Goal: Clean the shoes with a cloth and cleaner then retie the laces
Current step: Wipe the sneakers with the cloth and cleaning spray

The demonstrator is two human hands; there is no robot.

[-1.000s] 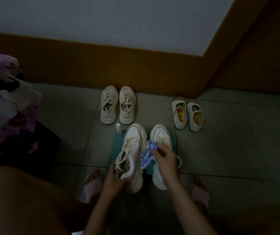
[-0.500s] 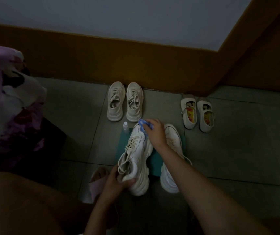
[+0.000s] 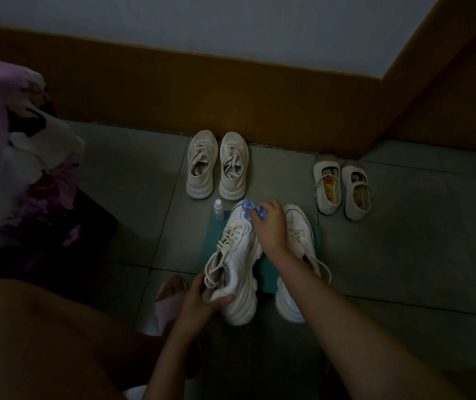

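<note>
The left grip (image 3: 202, 301) is curled round the heel end of a chunky white sneaker (image 3: 236, 264), thumb lying along its side and fingers tucked at the collar. The shoe is tipped so that its thick sole faces right and its toe points away toward the wall. Its cream laces (image 3: 222, 249) hang loose and untied. The right grip (image 3: 270, 223) is closed on a bunched blue-and-white cloth (image 3: 249, 209), pinching it and pressing it against the toe of that held sneaker. The matching second sneaker (image 3: 297, 243) stands just to the right, partly hidden behind the right forearm, with one lace trailing out onto the tiled floor (image 3: 115, 197). Both shoes are over a teal mat (image 3: 267, 272) spread on the tiles. A small clear spray bottle (image 3: 218, 210) stands upright at the mat's far left corner, just beside the held sneaker's toe. Beyond it a pair of beige lace-up sneakers (image 3: 202, 168) sits side by side near the brown skirting (image 3: 173, 90), and well to the right a pair of white strap shoes (image 3: 327, 183) shows patterned insoles. A foot in a pink slipper (image 3: 167, 304) rests beside the left grip, and purple floral bedding (image 3: 14, 140) fills the left edge. The light is dim.
</note>
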